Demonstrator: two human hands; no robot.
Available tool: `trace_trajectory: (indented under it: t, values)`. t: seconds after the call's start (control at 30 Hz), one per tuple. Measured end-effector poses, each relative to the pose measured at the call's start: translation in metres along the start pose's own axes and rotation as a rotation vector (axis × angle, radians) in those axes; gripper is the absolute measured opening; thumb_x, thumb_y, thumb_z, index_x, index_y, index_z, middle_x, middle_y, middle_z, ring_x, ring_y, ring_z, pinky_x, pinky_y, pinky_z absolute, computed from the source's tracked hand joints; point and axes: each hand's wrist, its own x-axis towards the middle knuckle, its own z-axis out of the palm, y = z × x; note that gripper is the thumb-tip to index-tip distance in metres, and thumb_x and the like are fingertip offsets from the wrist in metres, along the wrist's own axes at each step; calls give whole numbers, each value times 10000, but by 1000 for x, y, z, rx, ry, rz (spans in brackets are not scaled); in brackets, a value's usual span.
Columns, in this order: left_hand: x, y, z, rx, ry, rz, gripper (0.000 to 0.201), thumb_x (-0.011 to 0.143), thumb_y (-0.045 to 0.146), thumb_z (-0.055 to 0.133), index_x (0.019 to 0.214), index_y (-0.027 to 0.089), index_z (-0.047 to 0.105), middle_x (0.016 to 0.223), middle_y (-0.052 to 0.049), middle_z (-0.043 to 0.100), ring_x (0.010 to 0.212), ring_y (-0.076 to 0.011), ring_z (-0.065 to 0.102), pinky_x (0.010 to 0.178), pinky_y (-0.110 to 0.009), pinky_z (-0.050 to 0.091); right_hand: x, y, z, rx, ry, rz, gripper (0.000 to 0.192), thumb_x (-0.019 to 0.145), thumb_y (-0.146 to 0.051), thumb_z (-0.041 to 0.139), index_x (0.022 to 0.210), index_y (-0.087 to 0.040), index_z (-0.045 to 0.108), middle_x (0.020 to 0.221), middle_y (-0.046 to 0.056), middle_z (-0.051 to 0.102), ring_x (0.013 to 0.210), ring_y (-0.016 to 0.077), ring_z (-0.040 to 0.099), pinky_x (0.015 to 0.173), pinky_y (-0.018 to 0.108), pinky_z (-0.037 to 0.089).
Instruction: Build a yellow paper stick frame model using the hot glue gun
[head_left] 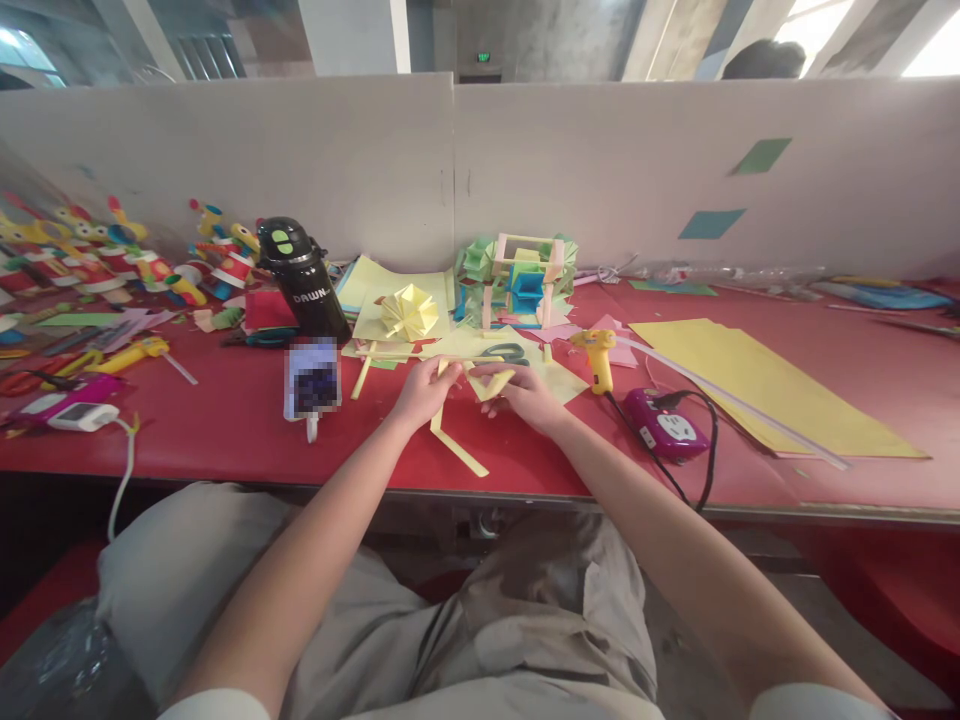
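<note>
Between my two hands is a yellow paper strip (pixel 460 452), folded at angles. Its loose tail hangs below my left hand (pixel 427 393), whose thumb and fingers pinch the paper. My right hand (pixel 519 397) has its fingers curled around a bent, triangular part of the same strip. Some of the right fingertips are hidden behind the paper. Just beyond my hands lie dark-handled scissors (pixel 506 353) on yellow paper sheets. A yellow folded-paper ball (pixel 409 312) sits behind my left hand. Farther back stands a paper lantern-like frame (pixel 525 285) with blue and green folded parts.
A yellow glue gun (pixel 598 358) and a purple power strip (pixel 666 425) with a black cord are at right, near yellow sheets (pixel 765 380). On the left stand a black bottle (pixel 304 280), a phone (pixel 312 380) and several colourful figures (pixel 97 250). A white partition (pixel 300 150) closes the back.
</note>
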Motion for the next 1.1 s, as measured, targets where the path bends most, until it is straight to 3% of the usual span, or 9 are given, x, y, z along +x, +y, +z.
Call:
trace_trajectory:
  t: [0.13, 0.33, 0.6, 0.8, 0.97, 1.1]
  values:
    - [-2, 5, 1, -35, 12, -70, 322, 715, 390, 775, 924, 160, 687, 816, -45, 697, 751, -184, 647, 643, -262, 520, 2, 0, -1, 132, -55, 34, 254, 750, -264, 644, 986, -173, 674, 814, 59, 702, 700, 177, 682, 613, 299, 572]
    - [-1, 0, 2, -75, -67, -82, 408, 651, 332, 811, 1005, 173, 686, 876, -41, 705, 782, -191, 655, 676, -278, 530, -1, -2, -1, 128, -82, 8, 240, 744, -304, 694, 938, -168, 659, 821, 63, 720, 724, 164, 670, 678, 299, 561]
    - [-1, 2, 1, -73, -169, -36, 326, 686, 296, 789, 968, 152, 712, 916, -60, 723, 881, -208, 657, 813, -300, 506, -1, -2, -3, 166, -128, 23, 236, 755, -337, 678, 921, -169, 665, 839, 67, 721, 721, 170, 670, 654, 281, 533]
    - [-3, 5, 0, -47, -144, -56, 363, 701, 307, 768, 1032, 173, 702, 1002, -66, 721, 899, -217, 668, 811, -305, 514, 0, 1, -4, 149, -94, 7, 317, 748, -286, 639, 1051, -191, 622, 833, 44, 718, 658, 162, 669, 595, 268, 506]
    - [-2, 4, 0, -28, -80, -93, 325, 716, 264, 728, 1020, 156, 689, 926, -65, 721, 777, -191, 669, 754, -299, 521, 0, 0, -4, 165, -133, 19, 385, 717, -240, 603, 1099, -190, 613, 861, 48, 719, 671, 164, 669, 590, 266, 504]
    - [-1, 2, 0, -82, -92, -69, 310, 729, 252, 701, 1028, 169, 695, 955, -57, 727, 792, -187, 675, 769, -304, 530, 0, 0, -4, 144, -170, 21, 477, 696, -217, 599, 1173, -207, 589, 877, 41, 715, 706, 173, 670, 592, 265, 512]
